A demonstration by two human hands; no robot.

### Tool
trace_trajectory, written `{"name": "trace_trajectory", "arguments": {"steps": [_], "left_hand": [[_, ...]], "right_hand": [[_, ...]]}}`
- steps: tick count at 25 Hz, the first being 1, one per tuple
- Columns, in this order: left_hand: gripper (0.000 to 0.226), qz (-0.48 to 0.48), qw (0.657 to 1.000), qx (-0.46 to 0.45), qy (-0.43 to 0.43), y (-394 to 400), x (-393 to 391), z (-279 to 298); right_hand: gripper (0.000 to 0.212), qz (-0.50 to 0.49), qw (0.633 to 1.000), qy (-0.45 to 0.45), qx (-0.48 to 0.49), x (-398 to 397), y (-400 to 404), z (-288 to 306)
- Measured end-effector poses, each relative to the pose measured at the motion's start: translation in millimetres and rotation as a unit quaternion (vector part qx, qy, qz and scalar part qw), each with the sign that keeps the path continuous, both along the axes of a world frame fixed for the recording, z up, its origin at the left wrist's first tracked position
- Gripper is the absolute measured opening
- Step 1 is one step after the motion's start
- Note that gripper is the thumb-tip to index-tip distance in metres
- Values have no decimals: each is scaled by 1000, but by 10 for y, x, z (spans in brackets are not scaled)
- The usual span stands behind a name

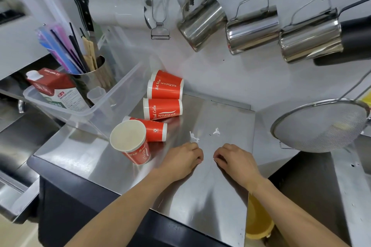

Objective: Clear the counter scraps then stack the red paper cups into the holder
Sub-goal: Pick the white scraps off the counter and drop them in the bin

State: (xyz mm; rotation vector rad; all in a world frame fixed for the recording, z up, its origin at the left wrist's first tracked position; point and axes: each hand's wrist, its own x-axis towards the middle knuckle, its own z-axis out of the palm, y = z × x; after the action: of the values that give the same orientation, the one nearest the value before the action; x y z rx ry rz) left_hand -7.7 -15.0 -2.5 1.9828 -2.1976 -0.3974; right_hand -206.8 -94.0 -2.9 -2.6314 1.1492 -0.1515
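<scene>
Several red paper cups lie on the steel counter (220, 176). One cup (131, 142) stands upright at the front left, and another (152, 129) lies on its side behind it. Further back lie a third cup (162, 108) and a pair (165, 86) against the wall. Two white paper scraps rest on the counter, one (193, 137) just beyond my left hand and one (216, 131) further right. My left hand (183, 159) and right hand (234, 159) rest on the counter with fingers curled. Whether they pinch small scraps I cannot tell.
A clear plastic bin (84, 106) at the left holds a milk carton (54, 88) and a steel cup of straws (88, 70). Steel jugs (251, 30) and a peeler (159, 26) hang on the wall. A mesh strainer (321, 126) sits right, a yellow bucket (258, 218) below.
</scene>
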Motion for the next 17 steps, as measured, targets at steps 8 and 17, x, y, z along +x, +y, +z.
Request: {"name": "trace_trajectory", "arguments": {"steps": [8, 17], "left_hand": [[15, 114, 988, -56, 89, -130, 132, 26], [5, 232, 962, -52, 132, -378, 238, 37]], "right_hand": [[10, -56, 994, -73, 61, -8, -232, 73], [6, -80, 989, -97, 83, 100, -590, 118]]}}
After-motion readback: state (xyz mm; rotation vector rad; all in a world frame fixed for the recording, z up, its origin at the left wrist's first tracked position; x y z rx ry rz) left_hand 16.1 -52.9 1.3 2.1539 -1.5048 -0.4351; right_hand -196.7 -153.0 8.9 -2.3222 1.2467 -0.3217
